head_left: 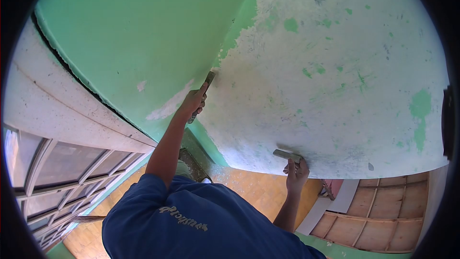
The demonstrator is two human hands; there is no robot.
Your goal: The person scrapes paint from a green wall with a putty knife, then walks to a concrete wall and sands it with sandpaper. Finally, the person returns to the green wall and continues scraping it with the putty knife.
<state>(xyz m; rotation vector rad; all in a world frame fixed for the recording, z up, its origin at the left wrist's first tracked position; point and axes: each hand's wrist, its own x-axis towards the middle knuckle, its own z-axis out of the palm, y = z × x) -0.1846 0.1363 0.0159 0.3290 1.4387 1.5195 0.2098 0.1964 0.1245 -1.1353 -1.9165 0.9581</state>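
Note:
My left hand (pixel 194 101) is wrapped round a scraper (pixel 209 79). Its tip is right at the ragged edge where green paint meets the whitish stripped patch of wall (pixel 297 96). Lower and to the right, my right hand (pixel 296 171) grips a putty knife (pixel 286 154) with a flat grey blade, which lies close against the pale surface near the wall's lower edge. Scattered green paint flecks (pixel 314 71) remain on the bared area, and the adjoining wall section (pixel 143 29) is mostly green with a pale scraped streak (pixel 170 103).
At the left stands a framed window grille (pixel 72 163) below a white beam (pixel 72 100). Paint chips lie on the yellowish floor (pixel 244 182) beneath the wall. A wooden panelled frame (pixel 378 211) is at the lower right. A dark fixture (pixel 448 122) sits at the far right edge.

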